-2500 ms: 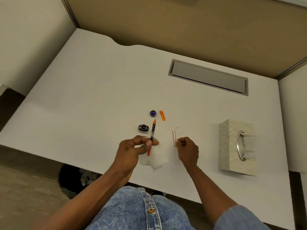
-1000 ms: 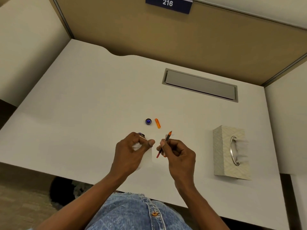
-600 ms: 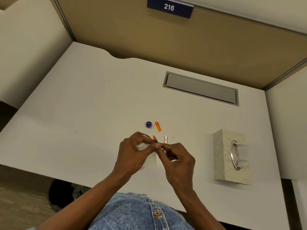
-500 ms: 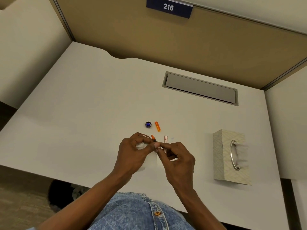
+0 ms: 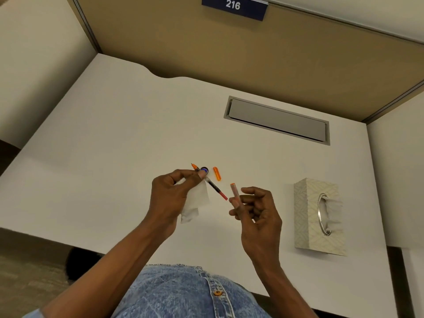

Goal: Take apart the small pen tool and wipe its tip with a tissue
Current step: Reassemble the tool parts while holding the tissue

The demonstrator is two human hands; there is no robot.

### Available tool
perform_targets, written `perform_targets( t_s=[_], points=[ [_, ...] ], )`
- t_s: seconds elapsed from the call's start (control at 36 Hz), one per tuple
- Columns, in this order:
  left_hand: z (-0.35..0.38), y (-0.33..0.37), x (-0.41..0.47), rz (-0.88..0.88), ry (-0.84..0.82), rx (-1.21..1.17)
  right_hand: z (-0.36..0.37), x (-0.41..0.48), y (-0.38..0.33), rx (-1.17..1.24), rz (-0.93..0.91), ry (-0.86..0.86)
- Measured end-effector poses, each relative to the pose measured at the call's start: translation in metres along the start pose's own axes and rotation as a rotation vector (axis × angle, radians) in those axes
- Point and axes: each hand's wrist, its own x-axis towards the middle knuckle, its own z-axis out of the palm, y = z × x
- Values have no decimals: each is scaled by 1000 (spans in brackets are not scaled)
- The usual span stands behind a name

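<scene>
Pen tool core (image 5: 213,186), head view: a thin dark rod with an orange tip (image 5: 195,166) at the far-left end and a red tail (image 5: 223,196) at the near-right end. It is held tilted above the desk (image 5: 103,145), pinched between thumb and forefinger of the left hand (image 5: 171,193), with the other fingers curled. A white tissue (image 5: 197,199) is gripped in the same hand and hangs below the core. The tip projects past the fingers, apart from the tissue.

Barrel (image 5: 235,194): a pale pinkish translucent tube with an orange far end. It is gripped at its lower part by the curled fingers of the right hand (image 5: 255,211), roughly upright; the lower end is hidden by the fingers. Barrel and red tail are near each other but apart.

An orange cap (image 5: 216,173) lies on the desk just beyond the hands. A small round black-and-blue part (image 5: 205,169) sits beside it, partly hidden by the left thumb.

Edges: a patterned tissue box (image 5: 319,216) is set near the right desk edge, well apart from the right hand. A grey hatch (image 5: 277,121) is recessed toward the back. The back edge is closed by a tan partition (image 5: 229,53) carrying a blue plate (image 5: 234,6) marked 216, and pale panels are seen at both sides. The near edge runs under the forearms. Both hands are well apart from hatch, partition and side panels.
</scene>
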Motion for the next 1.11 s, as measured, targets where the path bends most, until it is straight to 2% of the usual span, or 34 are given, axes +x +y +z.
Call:
perform_targets(
  t_s=[0.42,0.75,1.11],
  points=[
    [-4,4,6,14,67,-8,-7,-8,6,-192,-37,-33],
    [-7,-1,0,29,39,8,-3,-12,4,-177,-86,-16],
    [-5,-5,0,85,31,124,4,-12,3,-119,10,-7]
  ],
)
